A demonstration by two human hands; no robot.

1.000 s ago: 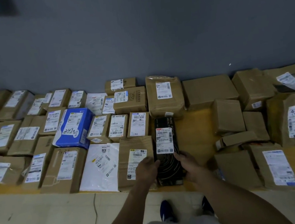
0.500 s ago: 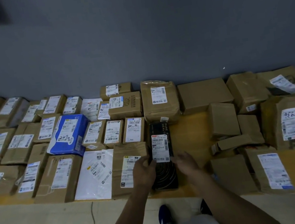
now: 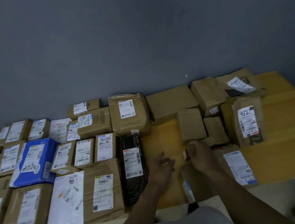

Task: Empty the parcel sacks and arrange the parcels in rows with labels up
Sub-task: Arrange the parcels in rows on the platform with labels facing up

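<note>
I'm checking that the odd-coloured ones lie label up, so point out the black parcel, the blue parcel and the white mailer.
black parcel (image 3: 134,167): head view, on its white label.
blue parcel (image 3: 33,158): head view, on its top label.
white mailer (image 3: 65,203): head view, middle of its white face.

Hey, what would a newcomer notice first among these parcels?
The bright blue parcel stands out among brown label-up rows at left. A long black parcel lies at the rows' right end, beside the open left hand. Further right, the right hand is at a jumble of brown boxes, several showing no label.
</note>
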